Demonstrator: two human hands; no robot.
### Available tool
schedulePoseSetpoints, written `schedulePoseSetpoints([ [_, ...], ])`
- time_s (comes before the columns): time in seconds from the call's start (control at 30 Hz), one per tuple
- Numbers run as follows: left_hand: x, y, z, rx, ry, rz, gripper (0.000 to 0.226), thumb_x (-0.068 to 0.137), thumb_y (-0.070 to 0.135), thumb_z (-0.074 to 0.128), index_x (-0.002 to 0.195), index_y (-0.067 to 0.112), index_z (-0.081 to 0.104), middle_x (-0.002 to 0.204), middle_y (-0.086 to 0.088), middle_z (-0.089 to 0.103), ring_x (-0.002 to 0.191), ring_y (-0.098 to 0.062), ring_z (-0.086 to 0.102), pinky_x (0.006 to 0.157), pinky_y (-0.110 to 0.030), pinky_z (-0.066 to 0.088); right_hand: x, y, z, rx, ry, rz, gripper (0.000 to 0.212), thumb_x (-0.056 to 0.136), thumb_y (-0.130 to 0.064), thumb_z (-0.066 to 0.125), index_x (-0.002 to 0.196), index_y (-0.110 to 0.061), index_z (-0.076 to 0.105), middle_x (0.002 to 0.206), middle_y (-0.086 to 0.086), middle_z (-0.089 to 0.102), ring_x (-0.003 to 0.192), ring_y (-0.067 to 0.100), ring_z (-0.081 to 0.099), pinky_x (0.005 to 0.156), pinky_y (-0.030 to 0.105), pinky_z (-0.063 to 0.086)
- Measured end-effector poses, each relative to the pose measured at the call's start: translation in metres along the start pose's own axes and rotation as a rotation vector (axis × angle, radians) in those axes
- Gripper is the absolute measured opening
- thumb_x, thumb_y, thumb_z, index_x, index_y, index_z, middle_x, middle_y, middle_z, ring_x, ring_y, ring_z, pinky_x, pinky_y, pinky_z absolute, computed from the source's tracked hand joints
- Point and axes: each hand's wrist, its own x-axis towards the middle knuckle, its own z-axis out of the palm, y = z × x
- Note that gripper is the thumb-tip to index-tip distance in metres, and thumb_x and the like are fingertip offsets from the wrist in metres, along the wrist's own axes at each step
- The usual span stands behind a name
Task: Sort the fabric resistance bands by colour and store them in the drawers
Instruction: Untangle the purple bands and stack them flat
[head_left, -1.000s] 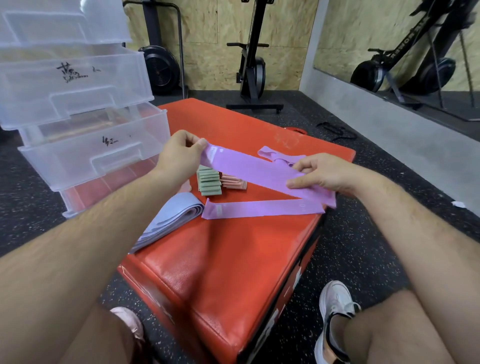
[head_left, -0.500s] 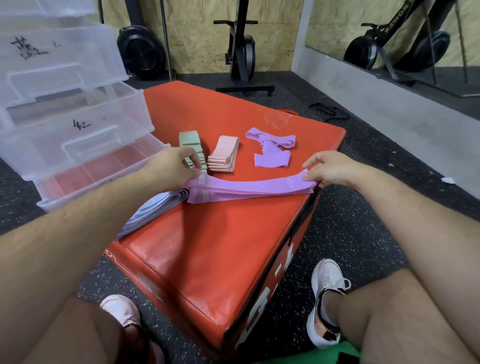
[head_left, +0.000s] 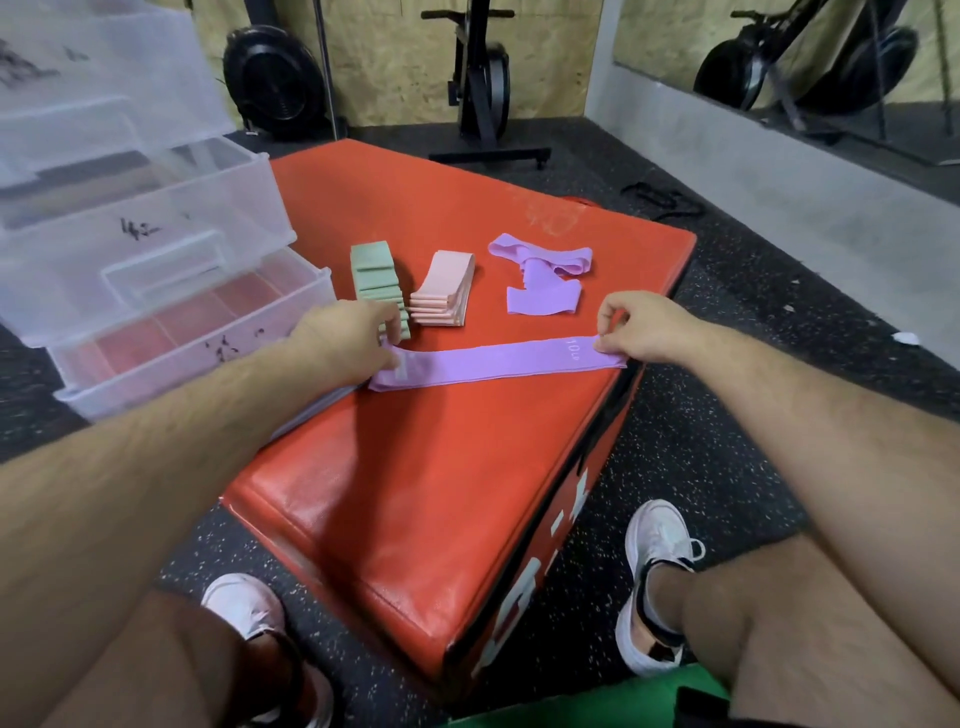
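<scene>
Purple band (head_left: 493, 364) laid flat, green stack (head_left: 376, 280), pink stack (head_left: 444, 291) and crumpled purple bands (head_left: 540, 280) beyond, clear drawers (head_left: 156, 291) left

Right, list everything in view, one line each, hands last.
flat purple band: one, purple, laid crosswise, nearest
loose purple bands: heap, count unclear, purple, behind it
green bands: one folded stack, green, left
pink bands: one folded stack, pink, middle
red box: one, red, under all bands
drawers: three visible, clear, left of box
exercise machines: two, black, back wall
shoes: two, white, floor
left hand: holds flat band's left end
right hand: pinches its right end
</scene>
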Motion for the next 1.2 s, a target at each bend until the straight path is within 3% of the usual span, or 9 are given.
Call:
schedulePoseSetpoints([
  [0.2, 0.001, 0.000, 0.003, 0.072, -0.004, 0.040, 0.021, 0.071, 0.027, 0.072, 0.092, 0.028, 0.066, 0.098, 0.000, 0.051, 0.099, -0.026, 0.056, 0.076, -0.030, 0.042, -0.003, -0.008, -0.002, -0.067, 0.012, -0.032, 0.009, 0.084, -0.020, 0.071, 0.085, -0.029, 0.070, 0.078, -0.011, 0.065, 0.072, 0.012, 0.061, 0.062, 0.027, 0.042],
  [0.4, 0.014, 0.018, 0.002, 0.018, 0.078, 0.112, 0.011, 0.082, 0.029, 0.065, 0.092, 0.026, 0.068, 0.096, 0.004, 0.050, 0.104, -0.024, 0.055, 0.084, -0.035, 0.045, 0.004, -0.035, 0.009, -0.087, 0.072, -0.236, 0.018, 0.093, -0.020, 0.062, 0.099, -0.024, 0.078, 0.088, -0.021, 0.059, 0.097, 0.010, 0.059, 0.084, 0.021, 0.041],
  [0.57, 0.029, 0.046, 0.002, -0.045, 0.131, 0.192, 0.013, 0.085, 0.027, 0.061, 0.094, 0.022, 0.069, 0.097, -0.001, 0.055, 0.100, -0.028, 0.058, 0.083, -0.036, 0.046, 0.030, -0.035, 0.031, -0.220, -0.034, -0.156, 0.030, 0.095, -0.020, 0.052, 0.114, -0.032, 0.072, 0.137, -0.005, 0.055, 0.135, 0.024, 0.041, 0.114, 0.035, 0.027],
  [0.73, 0.037, 0.066, 0.003, -0.082, 0.128, 0.224, 0.013, 0.087, 0.025, 0.056, 0.092, 0.024, 0.067, 0.101, -0.001, 0.059, 0.100, -0.027, 0.058, 0.084, -0.039, 0.047, 0.038, -0.033, 0.035, -0.148, 0.032, -0.073, 0.031, 0.092, -0.019, 0.052, 0.118, -0.023, 0.068, 0.123, 0.004, 0.065, 0.119, 0.028, 0.056, 0.099, 0.039, 0.048],
  [0.83, 0.038, 0.068, 0.004, -0.084, 0.111, 0.218, 0.013, 0.087, 0.024, 0.055, 0.094, 0.024, 0.067, 0.102, -0.001, 0.058, 0.101, -0.026, 0.057, 0.084, -0.037, 0.046, 0.043, -0.034, 0.035, -0.137, 0.095, -0.099, 0.024, 0.093, -0.015, 0.052, 0.107, -0.006, 0.070, 0.107, 0.013, 0.071, 0.103, 0.035, 0.063, 0.086, 0.042, 0.051],
  [0.9, 0.039, 0.067, 0.004, -0.141, 0.081, 0.195, 0.014, 0.088, 0.024, 0.055, 0.096, 0.023, 0.067, 0.103, -0.001, 0.057, 0.099, -0.025, 0.058, 0.086, -0.039, 0.048, 0.043, -0.038, 0.030, -0.039, 0.145, -0.121, 0.024, 0.093, -0.012, 0.052, 0.106, -0.007, 0.072, 0.106, 0.011, 0.073, 0.098, 0.032, 0.065, 0.085, 0.042, 0.052],
  [1.0, 0.043, 0.063, 0.001, -0.303, 0.093, 0.165, 0.014, 0.086, 0.021, 0.060, 0.099, 0.021, 0.065, 0.100, 0.000, 0.056, 0.092, -0.022, 0.059, 0.087, -0.038, 0.049, 0.035, -0.051, 0.017, 0.128, 0.268, -0.185, 0.020, 0.091, -0.013, 0.063, 0.105, -0.016, 0.077, 0.102, 0.004, 0.075, 0.093, 0.021, 0.065, 0.085, 0.032, 0.049],
  [1.1, 0.043, 0.064, -0.005, -0.448, 0.139, 0.146, 0.030, 0.086, 0.016, 0.065, 0.116, 0.018, 0.059, 0.103, 0.000, 0.053, 0.087, -0.015, 0.054, 0.081, -0.024, 0.044, 0.022, -0.067, 0.005, 0.327, 0.382, -0.263, 0.022, 0.084, -0.009, 0.074, 0.103, -0.017, 0.079, 0.098, -0.005, 0.075, 0.085, 0.009, 0.066, 0.078, 0.012, 0.046],
  [1.2, 0.041, 0.066, -0.009, -0.606, 0.217, 0.121, 0.052, 0.087, 0.019, 0.068, 0.133, 0.031, 0.046, 0.117, -0.001, 0.050, 0.086, -0.017, 0.062, 0.080, -0.031, 0.051, 0.011, -0.078, -0.005, 0.508, 0.393, -0.284, 0.021, 0.082, -0.005, 0.075, 0.098, -0.019, 0.079, 0.091, -0.010, 0.074, 0.078, -0.002, 0.066, 0.077, 0.012, 0.049],
])
